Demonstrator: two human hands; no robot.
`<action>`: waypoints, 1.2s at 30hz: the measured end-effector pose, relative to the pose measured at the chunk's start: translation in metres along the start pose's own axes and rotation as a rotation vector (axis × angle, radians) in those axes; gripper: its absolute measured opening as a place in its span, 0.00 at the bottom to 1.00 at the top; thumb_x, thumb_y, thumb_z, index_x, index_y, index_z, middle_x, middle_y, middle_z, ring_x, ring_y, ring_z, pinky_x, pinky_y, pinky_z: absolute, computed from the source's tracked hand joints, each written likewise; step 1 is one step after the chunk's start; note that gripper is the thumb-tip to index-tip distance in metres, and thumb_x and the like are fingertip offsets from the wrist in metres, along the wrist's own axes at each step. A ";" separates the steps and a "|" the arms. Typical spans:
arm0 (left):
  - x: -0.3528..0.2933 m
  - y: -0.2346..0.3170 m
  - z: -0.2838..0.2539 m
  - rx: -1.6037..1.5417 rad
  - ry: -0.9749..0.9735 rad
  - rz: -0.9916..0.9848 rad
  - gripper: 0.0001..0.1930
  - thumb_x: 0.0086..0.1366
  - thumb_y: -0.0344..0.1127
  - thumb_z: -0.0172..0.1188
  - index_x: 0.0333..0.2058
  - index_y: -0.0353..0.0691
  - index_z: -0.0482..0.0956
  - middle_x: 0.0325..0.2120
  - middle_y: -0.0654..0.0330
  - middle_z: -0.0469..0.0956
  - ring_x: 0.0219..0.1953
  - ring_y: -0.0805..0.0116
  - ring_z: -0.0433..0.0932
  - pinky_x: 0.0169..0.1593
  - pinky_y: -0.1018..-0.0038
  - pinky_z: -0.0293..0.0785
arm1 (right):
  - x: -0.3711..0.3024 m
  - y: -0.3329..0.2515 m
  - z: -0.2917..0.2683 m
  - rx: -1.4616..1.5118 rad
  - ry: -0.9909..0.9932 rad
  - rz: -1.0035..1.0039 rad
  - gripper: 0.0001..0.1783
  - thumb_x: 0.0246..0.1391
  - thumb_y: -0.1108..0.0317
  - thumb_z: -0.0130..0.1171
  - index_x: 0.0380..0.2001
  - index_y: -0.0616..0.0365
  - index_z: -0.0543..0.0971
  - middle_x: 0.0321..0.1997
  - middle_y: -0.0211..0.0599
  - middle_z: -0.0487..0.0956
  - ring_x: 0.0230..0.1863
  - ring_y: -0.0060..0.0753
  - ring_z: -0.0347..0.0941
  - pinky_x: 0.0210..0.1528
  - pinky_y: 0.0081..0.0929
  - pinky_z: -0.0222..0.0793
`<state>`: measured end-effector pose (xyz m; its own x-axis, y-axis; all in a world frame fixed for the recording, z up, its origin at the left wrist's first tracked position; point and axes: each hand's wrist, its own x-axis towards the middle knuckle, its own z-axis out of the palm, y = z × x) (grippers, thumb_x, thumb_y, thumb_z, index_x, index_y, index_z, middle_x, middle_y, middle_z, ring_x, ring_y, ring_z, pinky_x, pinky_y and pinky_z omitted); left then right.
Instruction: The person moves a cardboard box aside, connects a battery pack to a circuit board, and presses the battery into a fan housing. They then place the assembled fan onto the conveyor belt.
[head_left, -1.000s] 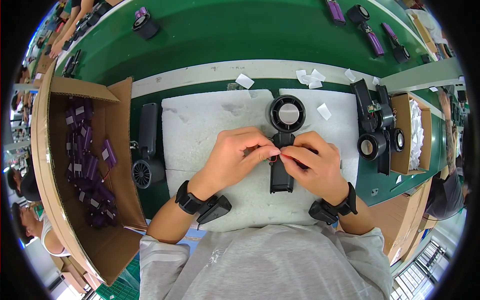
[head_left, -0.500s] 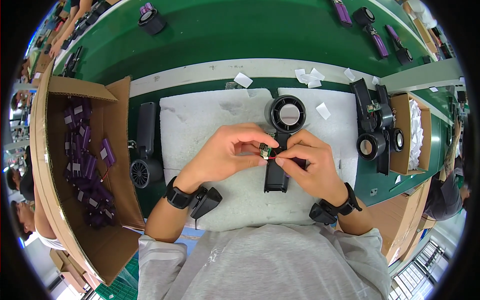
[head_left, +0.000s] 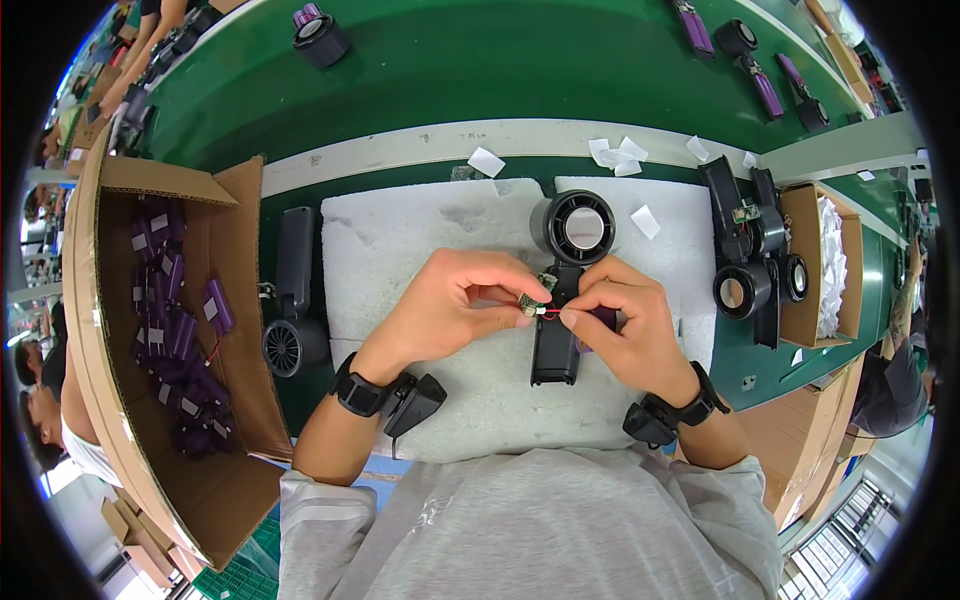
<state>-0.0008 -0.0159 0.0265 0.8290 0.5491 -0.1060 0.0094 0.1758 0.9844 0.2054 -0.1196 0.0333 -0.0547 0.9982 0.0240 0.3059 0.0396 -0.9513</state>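
Observation:
Between the thumb and forefinger of my left hand point(head_left: 462, 305) is a small green circuit board point(head_left: 540, 290), tilted. My right hand point(head_left: 622, 318) pinches thin red wires point(head_left: 553, 312) leading to a small white connector at the board's lower edge; whether it is fully seated I cannot tell. Part of something purple, like a battery pack point(head_left: 606, 318), shows beneath my right fingers. Under both hands lies a black handheld fan with its round head point(head_left: 580, 228) at the far end and its handle point(head_left: 554, 358) toward me.
White foam pads point(head_left: 400, 240) cover the bench. At left, a cardboard box point(head_left: 245, 400) holds several purple battery packs; a dark fan point(head_left: 293, 270) lies beside it. More fan parts point(head_left: 742, 290) and a box of white paper pieces point(head_left: 832, 270) are at right. Beyond runs a green belt point(head_left: 480, 70).
The circuit board has turned in my left fingers. My right hand has shifted slightly right along the red wires. Fan parts on the green belt have moved right.

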 end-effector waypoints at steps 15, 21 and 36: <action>0.001 -0.002 0.006 0.138 0.097 0.067 0.14 0.52 0.17 0.64 0.38 0.37 0.82 0.32 0.61 0.82 0.34 0.73 0.80 0.42 0.77 0.78 | 0.002 0.001 -0.002 0.011 -0.039 -0.026 0.02 0.51 0.80 0.61 0.26 0.69 0.79 0.32 0.35 0.72 0.22 0.20 0.73 0.23 0.17 0.64; 0.000 -0.005 0.007 0.075 0.090 0.098 0.13 0.54 0.16 0.63 0.38 0.36 0.81 0.34 0.61 0.82 0.36 0.74 0.79 0.46 0.76 0.78 | -0.001 -0.001 0.001 0.039 0.013 0.069 0.03 0.51 0.79 0.61 0.26 0.70 0.78 0.32 0.35 0.72 0.22 0.20 0.73 0.23 0.16 0.64; 0.003 -0.001 0.010 0.342 0.081 0.192 0.19 0.51 0.16 0.64 0.43 0.36 0.81 0.38 0.56 0.80 0.38 0.67 0.80 0.41 0.75 0.79 | -0.001 -0.001 0.007 -0.272 0.060 -0.197 0.03 0.48 0.77 0.65 0.27 0.64 0.80 0.31 0.37 0.75 0.23 0.24 0.71 0.22 0.22 0.65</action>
<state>0.0074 -0.0232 0.0263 0.7870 0.6107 0.0872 0.0555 -0.2109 0.9759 0.1990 -0.1213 0.0319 -0.0842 0.9706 0.2254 0.5380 0.2347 -0.8096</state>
